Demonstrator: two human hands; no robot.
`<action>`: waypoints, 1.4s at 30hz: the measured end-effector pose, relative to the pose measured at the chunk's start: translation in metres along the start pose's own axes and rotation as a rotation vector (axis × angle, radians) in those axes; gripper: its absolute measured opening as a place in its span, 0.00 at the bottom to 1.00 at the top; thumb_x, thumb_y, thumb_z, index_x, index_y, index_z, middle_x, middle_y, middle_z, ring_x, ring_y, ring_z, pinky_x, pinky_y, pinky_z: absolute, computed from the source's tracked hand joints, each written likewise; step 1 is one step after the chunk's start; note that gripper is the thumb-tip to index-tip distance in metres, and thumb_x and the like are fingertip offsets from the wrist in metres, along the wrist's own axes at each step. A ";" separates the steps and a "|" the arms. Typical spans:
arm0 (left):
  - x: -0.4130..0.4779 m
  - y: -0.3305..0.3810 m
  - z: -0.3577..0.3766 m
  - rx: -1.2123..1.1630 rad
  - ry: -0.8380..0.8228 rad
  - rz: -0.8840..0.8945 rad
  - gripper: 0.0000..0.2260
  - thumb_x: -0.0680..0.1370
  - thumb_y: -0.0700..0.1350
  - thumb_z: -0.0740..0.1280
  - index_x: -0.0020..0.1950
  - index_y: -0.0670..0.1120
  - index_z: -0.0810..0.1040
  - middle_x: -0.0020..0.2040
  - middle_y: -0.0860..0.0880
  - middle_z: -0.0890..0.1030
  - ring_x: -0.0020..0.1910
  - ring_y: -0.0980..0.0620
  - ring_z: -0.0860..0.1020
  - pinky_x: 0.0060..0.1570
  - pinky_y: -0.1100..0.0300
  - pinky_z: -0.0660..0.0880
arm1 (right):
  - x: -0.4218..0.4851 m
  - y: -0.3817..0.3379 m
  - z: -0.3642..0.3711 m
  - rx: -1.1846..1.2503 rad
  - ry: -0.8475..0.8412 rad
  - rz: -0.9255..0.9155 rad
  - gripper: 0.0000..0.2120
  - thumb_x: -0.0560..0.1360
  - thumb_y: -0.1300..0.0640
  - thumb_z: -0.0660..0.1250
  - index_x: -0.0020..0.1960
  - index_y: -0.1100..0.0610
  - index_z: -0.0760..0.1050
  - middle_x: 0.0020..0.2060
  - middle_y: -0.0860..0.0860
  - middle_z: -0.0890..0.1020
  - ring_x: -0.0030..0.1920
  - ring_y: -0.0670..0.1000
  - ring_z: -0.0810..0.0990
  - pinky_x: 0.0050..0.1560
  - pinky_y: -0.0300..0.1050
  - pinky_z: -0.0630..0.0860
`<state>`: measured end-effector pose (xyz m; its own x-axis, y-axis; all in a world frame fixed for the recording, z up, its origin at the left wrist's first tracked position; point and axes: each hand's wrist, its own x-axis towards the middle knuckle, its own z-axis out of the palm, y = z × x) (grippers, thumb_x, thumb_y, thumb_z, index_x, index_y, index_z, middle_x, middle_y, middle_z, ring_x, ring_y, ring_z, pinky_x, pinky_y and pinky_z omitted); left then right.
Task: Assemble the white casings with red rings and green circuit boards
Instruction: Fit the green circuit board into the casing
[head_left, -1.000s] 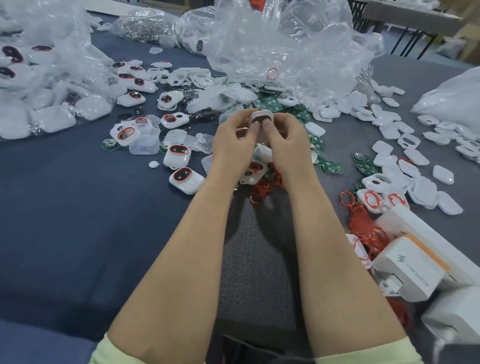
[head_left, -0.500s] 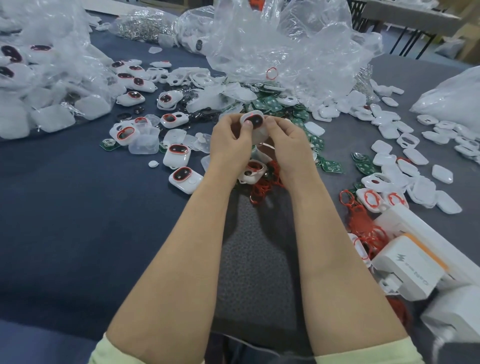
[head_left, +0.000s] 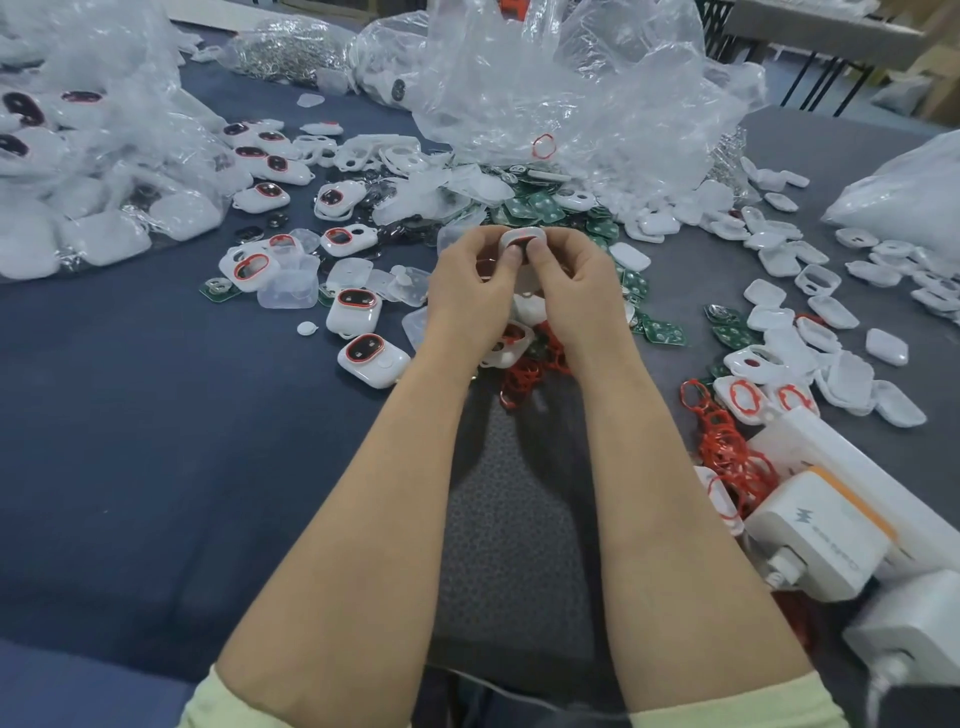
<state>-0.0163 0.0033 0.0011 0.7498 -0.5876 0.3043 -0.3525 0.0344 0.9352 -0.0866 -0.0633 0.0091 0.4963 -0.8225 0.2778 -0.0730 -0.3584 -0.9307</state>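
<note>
White casing pinched between left hand and right hand.

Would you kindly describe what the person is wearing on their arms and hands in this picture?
Both the left hand and the right hand are bare: no gloves, rings or watch show. The forearms are uncovered too. Pale yellow-green sleeves, the left sleeve and the right sleeve, show only at the bottom edge.
</note>
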 end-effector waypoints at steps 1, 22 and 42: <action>0.000 0.000 0.000 -0.026 -0.006 -0.012 0.05 0.79 0.40 0.65 0.54 0.45 0.78 0.45 0.55 0.79 0.46 0.55 0.78 0.48 0.65 0.74 | 0.000 0.000 0.000 -0.001 0.006 0.002 0.07 0.79 0.59 0.63 0.52 0.60 0.78 0.48 0.56 0.83 0.51 0.56 0.80 0.56 0.53 0.76; -0.001 0.007 -0.004 -0.264 0.088 -0.139 0.11 0.80 0.39 0.65 0.60 0.38 0.78 0.53 0.43 0.82 0.50 0.50 0.80 0.55 0.54 0.78 | -0.004 0.002 0.004 0.146 -0.145 0.133 0.04 0.77 0.65 0.64 0.51 0.59 0.74 0.46 0.58 0.83 0.41 0.47 0.83 0.42 0.39 0.80; 0.067 0.020 -0.151 -0.311 0.657 -0.185 0.15 0.80 0.41 0.63 0.66 0.40 0.73 0.58 0.46 0.78 0.50 0.54 0.76 0.52 0.68 0.74 | 0.024 -0.106 0.175 0.179 -0.294 0.044 0.08 0.76 0.59 0.68 0.52 0.59 0.72 0.41 0.56 0.81 0.33 0.45 0.78 0.29 0.34 0.72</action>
<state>0.1110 0.0862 0.0679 0.9958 -0.0057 0.0912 -0.0864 0.2662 0.9600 0.0844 0.0327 0.0731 0.7257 -0.6641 0.1800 0.0401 -0.2203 -0.9746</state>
